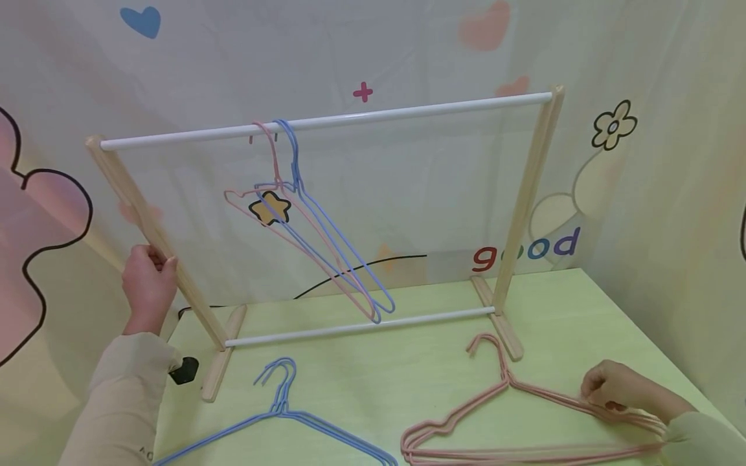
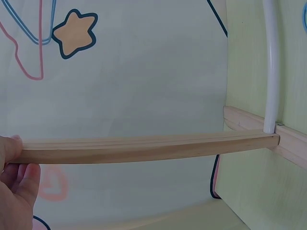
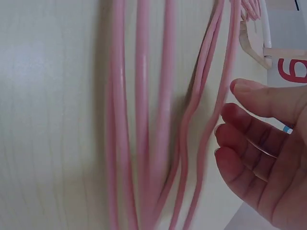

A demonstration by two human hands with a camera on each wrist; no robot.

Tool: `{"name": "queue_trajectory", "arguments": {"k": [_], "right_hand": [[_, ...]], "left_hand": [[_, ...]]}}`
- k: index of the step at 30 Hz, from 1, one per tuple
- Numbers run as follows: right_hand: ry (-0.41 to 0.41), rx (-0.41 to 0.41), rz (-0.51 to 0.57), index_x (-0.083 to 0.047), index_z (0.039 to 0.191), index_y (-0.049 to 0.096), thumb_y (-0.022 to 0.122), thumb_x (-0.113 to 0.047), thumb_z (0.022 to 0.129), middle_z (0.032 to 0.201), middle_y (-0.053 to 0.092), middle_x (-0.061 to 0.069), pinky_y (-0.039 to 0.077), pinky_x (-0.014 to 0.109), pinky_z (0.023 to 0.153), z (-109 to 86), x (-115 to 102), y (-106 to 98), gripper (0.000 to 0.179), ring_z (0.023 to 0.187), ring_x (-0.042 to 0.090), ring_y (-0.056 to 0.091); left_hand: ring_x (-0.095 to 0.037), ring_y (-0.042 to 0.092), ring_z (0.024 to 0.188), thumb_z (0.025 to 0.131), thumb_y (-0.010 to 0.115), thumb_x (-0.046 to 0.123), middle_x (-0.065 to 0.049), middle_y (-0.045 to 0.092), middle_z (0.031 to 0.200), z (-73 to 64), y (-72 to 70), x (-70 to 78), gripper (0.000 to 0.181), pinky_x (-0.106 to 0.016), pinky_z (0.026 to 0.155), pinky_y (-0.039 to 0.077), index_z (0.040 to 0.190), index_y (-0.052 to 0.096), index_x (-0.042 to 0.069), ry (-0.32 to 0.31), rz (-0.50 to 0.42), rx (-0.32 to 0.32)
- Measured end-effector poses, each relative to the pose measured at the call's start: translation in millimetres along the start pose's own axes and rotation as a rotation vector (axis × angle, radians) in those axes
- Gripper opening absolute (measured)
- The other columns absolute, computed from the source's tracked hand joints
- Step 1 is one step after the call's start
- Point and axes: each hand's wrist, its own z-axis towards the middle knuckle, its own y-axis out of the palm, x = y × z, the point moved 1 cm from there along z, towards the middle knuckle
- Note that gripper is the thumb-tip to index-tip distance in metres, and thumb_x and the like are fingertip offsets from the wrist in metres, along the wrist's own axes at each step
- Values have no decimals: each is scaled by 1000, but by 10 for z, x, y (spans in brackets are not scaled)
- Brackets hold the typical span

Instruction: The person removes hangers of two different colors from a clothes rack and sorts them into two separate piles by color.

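My left hand (image 1: 149,285) grips the left wooden post (image 1: 201,317) of a clothes rack about midway up, thumb on one side and fingers curled at the other, as the left wrist view shows. On the table at the right lies a stack of several pink hangers (image 1: 466,408). Over their right arm is my right hand (image 1: 620,388). In the right wrist view its thumb and loosely bent fingers (image 3: 240,167) stand apart, fingertips right at the outermost pink wire (image 3: 204,139). One pink hanger (image 1: 274,158) and blue hangers (image 1: 326,217) hang from the rack's white top bar (image 1: 408,114).
Several blue hangers (image 1: 282,409) lie on the pale green table (image 1: 379,369) at the front left. The rack's lower white bar (image 1: 419,321) runs between two wooden feet (image 1: 498,317). Behind stands a printed curtain (image 1: 419,52). A black object (image 1: 185,370) is by the left foot.
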Motion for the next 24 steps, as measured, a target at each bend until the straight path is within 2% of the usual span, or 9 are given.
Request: {"name": "queue_trajectory", "arguments": {"k": [7, 14, 18, 24], "right_hand": [[26, 36, -60, 5, 90, 59, 58, -5, 78, 61, 45, -6, 35, 19, 42, 48, -263, -66, 16, 50, 4, 40], [16, 34, -84, 3, 97, 59, 61, -14, 80, 71, 52, 1, 41, 24, 45, 158, -645, -94, 25, 54, 7, 44], [-10, 19, -71, 1, 100, 59, 61, -17, 81, 77, 56, 6, 45, 27, 50, 246, -932, -126, 26, 59, 8, 48], [-94, 4, -81, 1, 103, 57, 59, -18, 83, 85, 59, 11, 49, 31, 57, 374, -1493, -197, 28, 71, 13, 54]], "left_hand": [[-32, 47, 87, 89, 48, 18, -19, 49, 95, 3, -4, -1, 32, -38, 71, 35, 109, 41, -6, -8, -4, -12], [-32, 47, 86, 89, 48, 18, -21, 50, 97, 7, 3, 0, 33, -37, 69, 35, 110, 42, -6, -3, -5, -8], [-33, 48, 87, 89, 48, 18, -21, 50, 99, 13, 5, -2, 33, -38, 69, 36, 111, 42, -6, -4, -7, -8], [-32, 48, 87, 89, 48, 18, -20, 50, 99, 20, 7, -6, 34, -37, 69, 37, 112, 41, -5, -15, -17, -21]]}}
